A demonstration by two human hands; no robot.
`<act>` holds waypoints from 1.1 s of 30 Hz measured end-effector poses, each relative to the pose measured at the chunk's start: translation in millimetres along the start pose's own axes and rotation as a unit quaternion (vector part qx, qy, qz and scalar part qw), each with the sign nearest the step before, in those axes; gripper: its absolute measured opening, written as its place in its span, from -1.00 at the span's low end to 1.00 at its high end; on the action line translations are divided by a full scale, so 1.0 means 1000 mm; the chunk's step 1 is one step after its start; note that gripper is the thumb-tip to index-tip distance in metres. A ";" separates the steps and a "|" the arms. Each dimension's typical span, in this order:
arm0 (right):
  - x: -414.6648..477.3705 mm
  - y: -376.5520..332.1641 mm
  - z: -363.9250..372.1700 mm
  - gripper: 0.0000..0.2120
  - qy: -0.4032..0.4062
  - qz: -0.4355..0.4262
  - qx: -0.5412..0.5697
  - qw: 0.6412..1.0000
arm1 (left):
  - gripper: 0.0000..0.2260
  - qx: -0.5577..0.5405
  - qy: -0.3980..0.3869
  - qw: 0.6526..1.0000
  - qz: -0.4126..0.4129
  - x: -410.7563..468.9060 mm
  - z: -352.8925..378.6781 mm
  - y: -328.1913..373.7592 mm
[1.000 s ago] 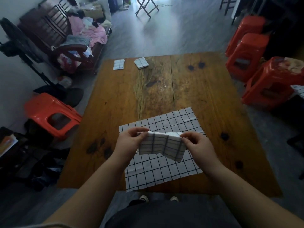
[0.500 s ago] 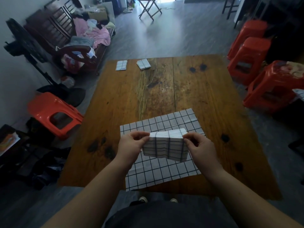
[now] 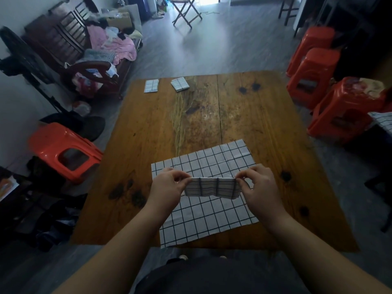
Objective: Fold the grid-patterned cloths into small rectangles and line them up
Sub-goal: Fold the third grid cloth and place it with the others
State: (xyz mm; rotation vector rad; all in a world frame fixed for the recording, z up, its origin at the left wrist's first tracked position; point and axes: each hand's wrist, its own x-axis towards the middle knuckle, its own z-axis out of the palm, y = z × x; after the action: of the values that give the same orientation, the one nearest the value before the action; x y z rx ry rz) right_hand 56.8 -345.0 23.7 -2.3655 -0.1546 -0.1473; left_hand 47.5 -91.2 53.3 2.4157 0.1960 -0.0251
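Off to the left of the hands, a red stool point(image 3: 61, 149) stands on the floor beside the table point(image 3: 212, 115). Far beyond the left hand point(image 3: 169, 187), at the table's far edge: a small folded rectangle point(image 3: 151, 86) and a second rectangle point(image 3: 179, 84), side by side, not touching. Left hand pinches the top left corner of a folded cloth point(image 3: 213, 186) between thumb and fingertips. Cloth is stretched as a narrow strip between both hands, over an open cloth point(image 3: 212, 217) lying flat beneath them. Right hand point(image 3: 259, 187) pinches the top right corner the same way. Right of the hands, more stools point(image 3: 347, 115) on the floor.
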 end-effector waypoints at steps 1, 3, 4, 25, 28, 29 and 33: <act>0.001 -0.001 -0.001 -0.96 -0.010 -0.007 -0.013 1.000 | -0.97 0.023 0.005 1.000 0.002 0.000 -0.001 0.001; 0.003 -0.002 -0.004 -0.94 -0.055 -0.019 -0.016 0.998 | -0.93 0.043 -0.002 0.999 0.012 0.001 -0.005 0.003; 0.004 -0.003 -0.006 -0.93 -0.089 -0.016 -0.002 0.996 | -0.88 0.032 -0.020 0.999 0.018 0.002 -0.008 0.004; 0.012 -0.037 -0.002 -0.85 -0.221 -0.054 -0.005 0.974 | -0.94 0.092 -0.203 0.974 0.052 0.005 -0.035 0.036; 0.011 -0.040 -0.002 -0.86 -0.216 -0.063 -0.010 0.974 | -0.83 0.155 -0.226 0.957 0.096 0.009 -0.031 0.055; 0.012 -0.041 -0.002 -0.85 -0.214 -0.063 -0.010 0.975 | -0.82 0.174 -0.232 0.950 0.112 0.011 -0.028 0.060; 0.012 -0.040 -0.006 -0.84 -0.212 -0.053 -0.015 0.976 | -0.85 0.231 -0.226 0.935 0.148 0.015 -0.016 0.070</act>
State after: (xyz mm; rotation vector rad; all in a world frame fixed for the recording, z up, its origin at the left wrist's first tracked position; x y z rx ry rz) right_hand 62.2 -319.7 56.8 -2.3892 -0.4872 0.3108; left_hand 71.8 -130.4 109.7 2.7948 -0.4332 -0.5389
